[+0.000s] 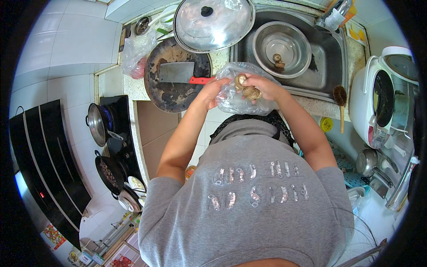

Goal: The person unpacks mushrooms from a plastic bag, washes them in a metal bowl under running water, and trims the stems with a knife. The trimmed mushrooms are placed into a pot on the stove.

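Observation:
My left hand [214, 91] grips the edge of a clear plastic bag [230, 103] in front of my waist. In my right hand [262, 87] are several brown mushrooms [251, 93], held over the bag; one shows its pale underside. Beyond the hands, a round steel basin [282, 26] stands in the sink with a few mushrooms [278, 61] at its bottom. Close to my left hand, the red handle of a cleaver [176, 72] points my way. Its blade lies flat on a round, dark-stained chopping board [173, 98].
A large domed pan lid [213, 26] rests behind the board. The steel sink [322, 63] has a faucet [333, 16] at its far right corner. A brush [340, 96] and a white rice cooker [363, 86] are on the right. At left, a pan [97, 125] sits over a lit blue flame.

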`<state>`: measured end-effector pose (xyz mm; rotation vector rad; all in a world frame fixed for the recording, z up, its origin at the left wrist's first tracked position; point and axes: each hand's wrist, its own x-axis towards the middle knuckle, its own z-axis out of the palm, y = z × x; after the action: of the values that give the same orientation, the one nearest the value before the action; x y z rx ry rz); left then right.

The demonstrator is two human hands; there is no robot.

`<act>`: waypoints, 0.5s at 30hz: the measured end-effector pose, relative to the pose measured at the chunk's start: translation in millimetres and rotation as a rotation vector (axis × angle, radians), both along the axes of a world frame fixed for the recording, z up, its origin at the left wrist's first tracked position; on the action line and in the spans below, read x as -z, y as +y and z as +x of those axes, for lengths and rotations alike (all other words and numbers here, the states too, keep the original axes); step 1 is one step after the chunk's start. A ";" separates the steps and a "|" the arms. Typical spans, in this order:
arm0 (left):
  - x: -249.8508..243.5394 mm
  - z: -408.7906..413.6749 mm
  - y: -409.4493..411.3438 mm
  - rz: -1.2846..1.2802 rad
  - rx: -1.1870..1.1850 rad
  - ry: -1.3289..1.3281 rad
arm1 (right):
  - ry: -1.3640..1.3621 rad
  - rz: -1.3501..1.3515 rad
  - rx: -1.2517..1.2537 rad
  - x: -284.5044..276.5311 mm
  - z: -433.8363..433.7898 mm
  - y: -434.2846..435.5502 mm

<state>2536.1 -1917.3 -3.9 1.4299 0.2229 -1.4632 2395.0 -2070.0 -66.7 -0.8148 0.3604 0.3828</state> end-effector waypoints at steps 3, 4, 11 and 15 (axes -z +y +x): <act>4.4 4.4 3.5 -0.071 0.057 -0.022 | 0.041 -0.066 -0.037 -4.7 0.4 6.8; 8.8 7.5 4.7 -0.080 0.079 -0.055 | 0.041 -0.090 -0.028 -4.1 -1.2 7.0; 64.7 12.7 12.4 -0.039 -0.006 -0.565 | -0.044 -0.167 0.054 -22.6 -18.4 -9.8; 74.3 14.6 12.0 -0.005 -0.018 -0.473 | -0.212 0.016 0.168 -26.0 -34.5 -24.9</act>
<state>2550.8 -1905.4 -78.2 1.7176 -0.0639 -1.0700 2360.4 -2094.9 -40.7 -0.7946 0.2254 0.1407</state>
